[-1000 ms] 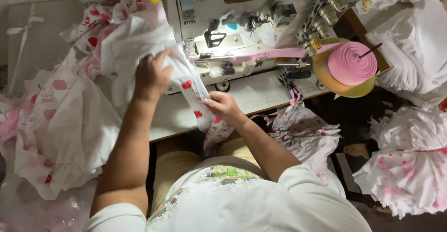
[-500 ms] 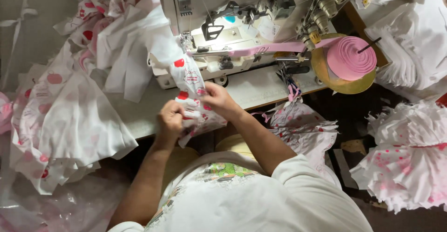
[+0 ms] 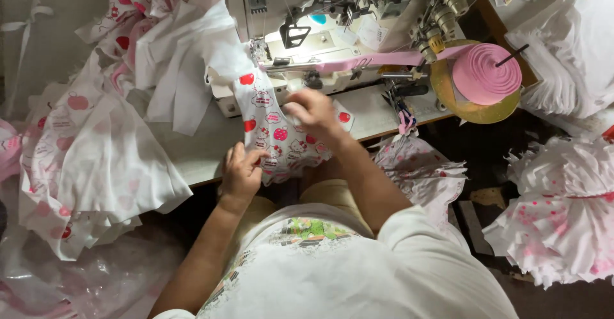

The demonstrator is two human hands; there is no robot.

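Note:
A white fabric piece (image 3: pixel 272 127) printed with red apples hangs from the sewing machine (image 3: pixel 320 37) over the table's front edge. My left hand (image 3: pixel 242 173) grips its lower edge at the table edge. My right hand (image 3: pixel 311 113) pinches the same fabric higher up, just in front of the machine's bed. A pink tape (image 3: pixel 377 59) runs from a rolled pink spool (image 3: pixel 485 74) on a gold disc into the machine.
A heap of the same printed white fabric (image 3: pixel 96 146) covers the table's left side. More fabric bundles lie at the right (image 3: pixel 563 216) and below the table (image 3: pixel 419 168). White folded cloth (image 3: pixel 569 56) sits at the upper right. Clear plastic (image 3: pixel 77 280) lies at the lower left.
My left hand came down from the fabric heap at the machine's left to the table's front edge. My right hand rose toward the machine bed, and the fabric now drapes between both hands.

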